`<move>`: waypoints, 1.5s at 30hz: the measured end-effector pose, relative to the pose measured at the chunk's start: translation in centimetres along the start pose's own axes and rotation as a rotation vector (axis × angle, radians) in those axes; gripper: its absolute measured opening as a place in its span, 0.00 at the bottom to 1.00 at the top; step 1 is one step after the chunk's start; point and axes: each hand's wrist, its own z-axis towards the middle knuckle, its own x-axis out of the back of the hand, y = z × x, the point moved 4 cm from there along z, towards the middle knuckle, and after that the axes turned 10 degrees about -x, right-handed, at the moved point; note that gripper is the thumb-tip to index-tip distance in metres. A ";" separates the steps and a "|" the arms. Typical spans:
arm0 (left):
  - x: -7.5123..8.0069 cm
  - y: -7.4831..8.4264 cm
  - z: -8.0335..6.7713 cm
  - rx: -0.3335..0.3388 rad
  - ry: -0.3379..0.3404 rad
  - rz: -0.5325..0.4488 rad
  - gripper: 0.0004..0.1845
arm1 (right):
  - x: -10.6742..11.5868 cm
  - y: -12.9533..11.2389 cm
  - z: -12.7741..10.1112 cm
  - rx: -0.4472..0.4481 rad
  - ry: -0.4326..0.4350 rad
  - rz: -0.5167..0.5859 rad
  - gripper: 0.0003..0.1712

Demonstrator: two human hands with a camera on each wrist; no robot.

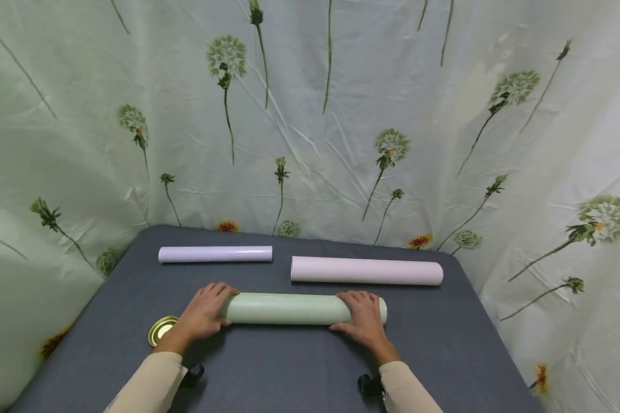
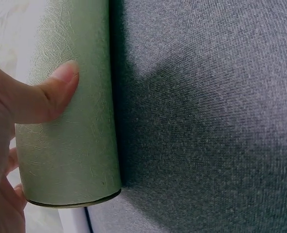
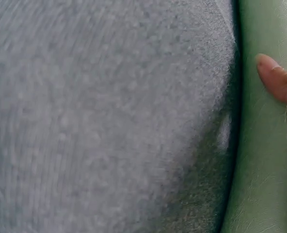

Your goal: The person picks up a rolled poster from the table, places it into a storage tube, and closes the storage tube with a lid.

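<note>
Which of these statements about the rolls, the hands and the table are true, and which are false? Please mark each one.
1. Both hands grip the green roll. True: the left hand holds one end, the right hand the other.
2. The pink roll lies nearer the person than the green roll. False: it lies behind it.
3. A gold lid lies beside the left hand. True.
4. The lavender roll stands upright. False: it lies flat on the grey table.
</note>
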 end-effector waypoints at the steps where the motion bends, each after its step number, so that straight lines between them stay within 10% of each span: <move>1: 0.0 0.0 0.0 0.007 -0.004 -0.002 0.32 | 0.0 0.0 0.0 -0.010 -0.005 -0.003 0.42; 20: 0.2 0.6 0.1 0.014 -0.040 -0.013 0.32 | -0.3 0.1 -0.3 -0.092 -0.046 -0.003 0.42; 31: -0.1 0.8 -0.3 0.031 0.056 -0.038 0.34 | -0.3 0.3 0.2 -0.093 -0.056 0.016 0.41; 45: 0.3 0.5 0.6 0.110 -0.055 -0.120 0.30 | 0.3 0.1 0.1 -0.126 -0.098 0.042 0.42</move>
